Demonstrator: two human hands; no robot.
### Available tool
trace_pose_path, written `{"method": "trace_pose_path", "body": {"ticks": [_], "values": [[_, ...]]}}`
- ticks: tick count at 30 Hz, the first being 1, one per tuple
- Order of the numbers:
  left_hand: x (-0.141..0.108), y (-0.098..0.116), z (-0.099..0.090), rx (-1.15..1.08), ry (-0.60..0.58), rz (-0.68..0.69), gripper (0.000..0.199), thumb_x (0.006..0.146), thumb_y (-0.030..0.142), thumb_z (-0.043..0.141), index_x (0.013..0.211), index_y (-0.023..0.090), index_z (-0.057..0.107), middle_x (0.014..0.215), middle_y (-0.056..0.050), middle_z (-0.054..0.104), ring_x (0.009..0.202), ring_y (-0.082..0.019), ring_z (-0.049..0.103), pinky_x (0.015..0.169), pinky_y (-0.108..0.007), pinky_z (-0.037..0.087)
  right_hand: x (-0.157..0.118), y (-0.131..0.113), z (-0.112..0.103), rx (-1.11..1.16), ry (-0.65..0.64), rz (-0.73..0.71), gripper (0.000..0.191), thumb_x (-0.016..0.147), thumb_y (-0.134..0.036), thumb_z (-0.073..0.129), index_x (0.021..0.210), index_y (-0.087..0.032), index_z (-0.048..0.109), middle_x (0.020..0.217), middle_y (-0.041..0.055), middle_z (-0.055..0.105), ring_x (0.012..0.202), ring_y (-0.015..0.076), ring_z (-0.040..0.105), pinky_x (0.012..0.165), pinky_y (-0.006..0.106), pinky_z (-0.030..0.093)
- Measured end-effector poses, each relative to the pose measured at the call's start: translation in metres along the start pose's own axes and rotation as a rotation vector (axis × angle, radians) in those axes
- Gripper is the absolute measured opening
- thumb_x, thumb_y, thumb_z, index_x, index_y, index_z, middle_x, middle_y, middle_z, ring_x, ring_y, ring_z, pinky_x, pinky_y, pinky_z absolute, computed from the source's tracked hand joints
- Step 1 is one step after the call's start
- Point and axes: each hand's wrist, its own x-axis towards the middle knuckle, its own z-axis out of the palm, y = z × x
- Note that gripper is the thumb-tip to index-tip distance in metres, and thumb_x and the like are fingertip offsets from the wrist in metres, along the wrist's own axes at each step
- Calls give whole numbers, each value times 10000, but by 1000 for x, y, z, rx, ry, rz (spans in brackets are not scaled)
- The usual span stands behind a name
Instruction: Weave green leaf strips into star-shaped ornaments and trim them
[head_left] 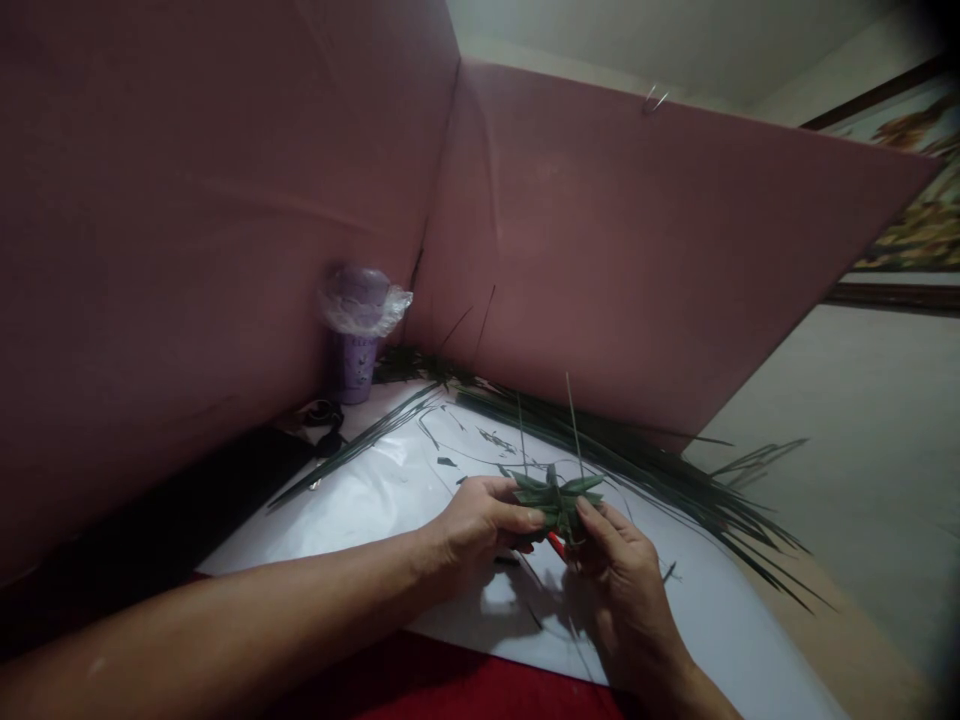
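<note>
A small woven piece of green leaf point(556, 492) with pointed tips is held up over the white sheet point(382, 490). Two thin stems rise from it. My left hand point(484, 515) grips its left side, thumb on top. On its right side, my right hand point(619, 550) pinches the lower edge between thumb and fingers. Something red point(556, 545) shows just below the piece, between the hands; what it belongs to is partly hidden.
Long green leaves point(637, 450) lie along the sheet's back right edge, and a thinner bundle point(360, 445) at the left. A purple cup point(358, 365) with clear plastic stands by the pink panels point(600, 250). Leaf scraps point(495, 440) are scattered behind the hands.
</note>
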Motion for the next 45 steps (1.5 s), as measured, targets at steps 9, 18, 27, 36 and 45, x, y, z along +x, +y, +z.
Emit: {"method": "trace_pose_path", "body": {"ticks": [9,18,27,36,45], "values": [[5,-5,-6,-12,70,0,290,594,278,757,785,103,626,680,-41,603,557,-114,527,570,-263,348,3,4,-8,-90,58,-60,206,673,-347,749,768,-190,657,628,-26,627,484,100,501,425,215,383],[9,-9,-9,-48,52,79,285,635,289,745,806,92,630,740,-67,632,609,-127,563,600,-264,386,3,8,-14,-147,37,-68,224,716,-368,719,862,-209,659,820,12,686,681,151,596,567,250,462],[9,-10,-11,-46,60,74,268,632,279,750,789,99,627,731,-65,629,645,-143,591,661,-283,420,-3,1,-11,-357,72,-175,259,696,-418,717,765,-176,655,636,-9,589,540,115,480,477,234,395],[7,-8,-10,-18,83,70,291,626,299,752,782,93,616,697,-58,616,633,-142,585,659,-282,411,-6,0,-8,-376,83,-188,257,700,-426,710,743,-185,634,618,-16,576,549,125,479,495,242,388],[7,-7,-9,-17,100,76,323,592,328,771,749,99,606,693,-55,613,619,-137,573,632,-276,403,-6,1,-9,-372,77,-178,262,702,-426,711,730,-182,620,645,-12,579,560,120,485,498,240,400]]}}
